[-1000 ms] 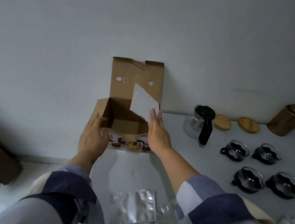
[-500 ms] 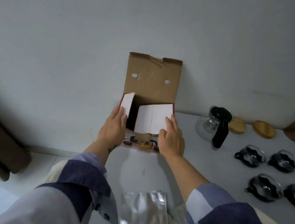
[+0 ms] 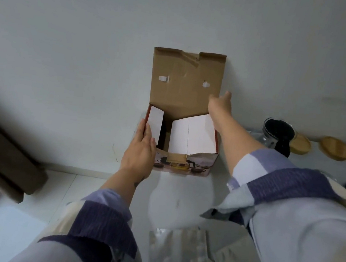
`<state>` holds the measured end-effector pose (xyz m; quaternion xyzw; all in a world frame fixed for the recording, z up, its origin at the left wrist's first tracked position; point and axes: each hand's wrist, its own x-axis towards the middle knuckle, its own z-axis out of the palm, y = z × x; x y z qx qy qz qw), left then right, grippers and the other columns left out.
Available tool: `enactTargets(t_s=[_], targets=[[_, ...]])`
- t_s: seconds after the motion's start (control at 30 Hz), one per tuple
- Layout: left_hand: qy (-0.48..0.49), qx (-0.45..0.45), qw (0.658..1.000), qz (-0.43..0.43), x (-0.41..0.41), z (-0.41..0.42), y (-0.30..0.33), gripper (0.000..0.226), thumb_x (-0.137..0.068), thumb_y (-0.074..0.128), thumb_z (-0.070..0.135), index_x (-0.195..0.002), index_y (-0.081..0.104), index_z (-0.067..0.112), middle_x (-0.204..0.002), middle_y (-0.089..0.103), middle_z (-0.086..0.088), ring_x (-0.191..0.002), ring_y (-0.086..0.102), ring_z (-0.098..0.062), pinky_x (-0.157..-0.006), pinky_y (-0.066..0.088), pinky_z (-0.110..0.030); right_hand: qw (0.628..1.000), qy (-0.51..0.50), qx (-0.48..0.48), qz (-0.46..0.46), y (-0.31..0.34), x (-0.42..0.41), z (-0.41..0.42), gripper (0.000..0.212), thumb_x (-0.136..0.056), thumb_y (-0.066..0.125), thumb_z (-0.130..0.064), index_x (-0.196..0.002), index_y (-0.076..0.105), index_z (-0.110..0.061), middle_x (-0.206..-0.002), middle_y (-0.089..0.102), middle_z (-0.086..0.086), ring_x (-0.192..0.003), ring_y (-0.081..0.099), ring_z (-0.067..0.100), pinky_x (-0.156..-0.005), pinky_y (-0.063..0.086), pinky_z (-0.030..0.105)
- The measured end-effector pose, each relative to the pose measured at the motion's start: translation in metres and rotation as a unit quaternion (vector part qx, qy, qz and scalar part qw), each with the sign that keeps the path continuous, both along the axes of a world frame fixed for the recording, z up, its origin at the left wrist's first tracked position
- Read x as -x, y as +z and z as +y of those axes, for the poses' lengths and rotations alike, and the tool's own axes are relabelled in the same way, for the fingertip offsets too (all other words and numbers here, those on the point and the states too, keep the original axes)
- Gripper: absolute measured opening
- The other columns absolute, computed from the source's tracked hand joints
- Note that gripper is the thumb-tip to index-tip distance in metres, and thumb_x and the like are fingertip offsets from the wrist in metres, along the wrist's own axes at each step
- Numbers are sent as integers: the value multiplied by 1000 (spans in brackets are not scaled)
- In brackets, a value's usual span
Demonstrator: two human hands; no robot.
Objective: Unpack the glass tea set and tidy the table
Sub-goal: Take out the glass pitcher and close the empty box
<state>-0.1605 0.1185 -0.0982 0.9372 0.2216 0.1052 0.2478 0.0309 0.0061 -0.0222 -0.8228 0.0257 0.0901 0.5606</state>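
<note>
One head-worn wide-angle view here, looking forward and down from the person's own eye line. It sits close over the white counter [image 3: 183, 199], both sleeves filling the bottom of the frame, and faces the pale wall [image 3: 92, 34], with the open cardboard box [image 3: 186, 84] dead centre.

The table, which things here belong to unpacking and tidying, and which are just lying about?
Job in hand:
cardboard box
box lid
left hand
right hand
glass teapot
silver foil bags

Lying about:
wooden lids
brown curtain
</note>
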Motion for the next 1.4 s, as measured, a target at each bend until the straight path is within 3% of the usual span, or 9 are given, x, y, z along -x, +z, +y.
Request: enactTargets(t_s=[0.17, 0.27, 0.33, 0.43, 0.57, 0.67, 0.8, 0.9, 1.4], targets=[[7, 1, 1000, 13, -1, -1, 1, 55, -104, 17, 30, -153, 1, 12, -160, -11, 6, -147, 11, -13, -114, 28, -27, 984, 2, 90, -156, 0, 8, -12, 43, -95, 40, -29, -138, 40, -23, -135, 55, 1, -121, 53, 30, -101, 43, 46], [-5, 23, 999, 24, -5, 3, 7, 55, -104, 19, 30, -153, 1, 11, -160, -11, 5, -147, 11, -15, -115, 25, -28, 968, 11, 129, -213, -4, 24, -23, 40, -100, 35, -31, -138, 41, -18, -127, 57, 7, -117, 56, 30, -97, 46, 46], [-14, 58, 998, 18, -8, 6, 12, 56, -104, 22, 29, -153, 2, 11, -160, -9, 4, -147, 9, -15, -115, 20, -28, 969, 21, 147, -197, -12, 37, -31, 48, -99, 37, -27, -145, 31, -18, -130, 51, 8, -118, 54, 29, -98, 48, 47], [-3, 165, 986, -34, -11, 7, 20, 55, -102, 32, 24, -153, 11, 14, -160, 4, 4, -146, 15, -16, -115, 19, -29, 984, 88, 89, -123, -24, 56, -46, 81, -83, 53, -16, -151, 12, -29, -131, 47, 5, -123, 50, 29, -102, 46, 48], [57, 302, 940, -149, 2, 14, 30, 60, -95, 46, 13, -149, 22, 23, -151, 34, -3, -135, 39, -24, -107, 40, -42, 982, 132, 33, -129, -30, 75, -69, 84, -66, 58, -18, -137, 20, -45, -133, 45, 1, -122, 45, 26, -102, 43, 50], [37, 238, 955, -173, 17, 15, 34, 61, -90, 59, 24, -143, 29, 30, -137, 49, -1, -120, 51, -17, -95, 49, -39, 977, 150, 33, -150, -36, 87, -80, 66, -76, 57, -14, -135, 32, -34, -137, 47, -1, -126, 45, 21, -107, 40, 46], [6, 152, 978, -146, 24, 14, 31, 50, -94, 54, 23, -142, 39, 27, -131, 58, -1, -116, 59, -18, -93, 51, -34, 956, 174, 111, -208, -47, 94, -92, 41, -97, 47, -15, -137, 46, -23, -137, 50, 2, -127, 46, 19, -109, 38, 33], [6, 76, 991, -108, 24, 13, 26, 43, -100, 44, 25, -143, 43, 23, -134, 57, -3, -117, 57, -22, -94, 45, -28, 944, 177, 144, -239, -56, 100, -93, 40, -100, 43, -15, -140, 47, -19, -137, 48, 5, -125, 48, 20, -101, 35, 22], [34, -7, 993, -112, 15, 14, 21, 36, -99, 46, 17, -132, 56, 28, -127, 63, -1, -97, 65, -26, -86, 54, -35, 929, 133, 196, -286, -69, 101, -91, 40, -100, 46, -21, -139, 49, -27, -137, 46, 5, -116, 52, 20, -89, 45, 22]])
